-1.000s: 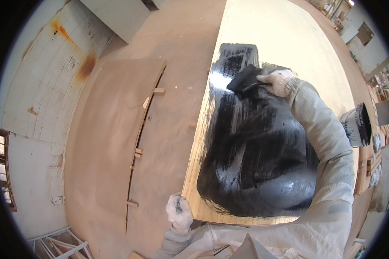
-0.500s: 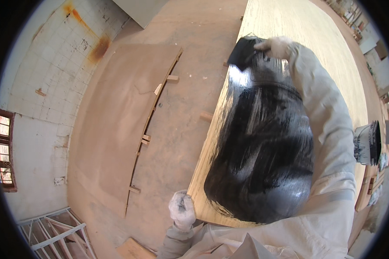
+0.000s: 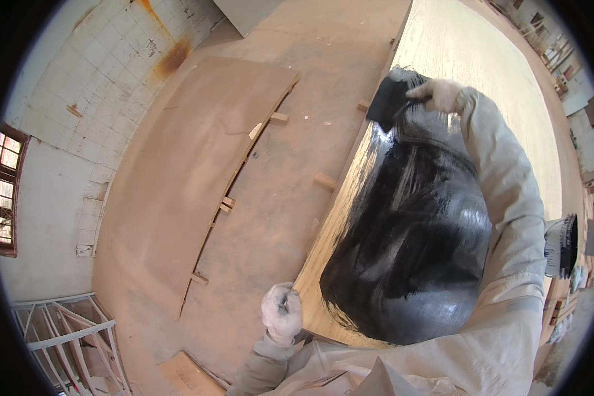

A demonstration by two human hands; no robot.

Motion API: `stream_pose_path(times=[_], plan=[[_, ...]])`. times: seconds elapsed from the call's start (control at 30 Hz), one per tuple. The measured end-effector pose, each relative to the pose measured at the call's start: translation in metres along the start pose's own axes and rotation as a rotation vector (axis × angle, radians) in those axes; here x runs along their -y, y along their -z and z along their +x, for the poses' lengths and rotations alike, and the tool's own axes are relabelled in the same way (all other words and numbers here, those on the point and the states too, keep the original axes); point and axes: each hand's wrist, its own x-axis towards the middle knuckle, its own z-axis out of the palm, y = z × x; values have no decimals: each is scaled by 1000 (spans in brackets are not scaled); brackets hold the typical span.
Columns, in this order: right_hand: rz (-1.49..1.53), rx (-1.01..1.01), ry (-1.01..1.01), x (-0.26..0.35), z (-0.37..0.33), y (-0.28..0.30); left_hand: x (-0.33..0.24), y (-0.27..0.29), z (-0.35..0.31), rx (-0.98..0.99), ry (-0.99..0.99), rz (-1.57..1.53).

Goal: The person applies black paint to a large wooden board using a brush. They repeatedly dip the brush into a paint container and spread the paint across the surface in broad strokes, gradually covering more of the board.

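A long pale wood-grained board (image 3: 468, 39) runs away from me, with a wide patch of wet, glossy black coating (image 3: 409, 251) over its near part. My right hand (image 3: 441, 96), in a whitish glove, is closed on a flat black spreader (image 3: 391, 99). The spreader lies at the far end of the patch, by the board's left edge; its lower side blends into the coating. At the board's near left corner is my left hand (image 3: 282, 313), gloved and dark-stained. Its fingers are curled closed against the edge; what is inside them is hidden.
A black-smeared bucket (image 3: 561, 246) stands beyond the board's right edge. On the floor to the left lies a large brown sheet (image 3: 185, 171) on wood blocks. A metal frame (image 3: 72, 336) and a small panel (image 3: 190, 375) are at lower left.
The view has shifted, so board and floor sit differently in the picture. My right hand and the spreader remain near the patch's far left end. My left hand stays at the corner.
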Motion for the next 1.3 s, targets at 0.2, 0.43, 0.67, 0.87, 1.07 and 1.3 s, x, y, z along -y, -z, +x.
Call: stream_pose_path(times=[0.2, 0.43, 0.67, 0.87, 1.07, 1.3], plan=[[-90, 63, -137, 85, -52, 19, -4, 4, 2, -19, -6, 29], [-193, -103, 110, 83, -94, -31, 2, -4, 3, -57, -65, 1], [-370, 105, 51, 218, -184, -64, 16, -1, 3, -108, -181, -16], [-80, -64, -217, 144, -159, -55, 21, -8, 5, -133, -210, 0], [-265, 141, -40, 213, -266, -96, 24, -9, -6, -149, -91, -19], [-20, -90, -248, 159, -210, -80, 26, -14, 1, -178, -149, -24]])
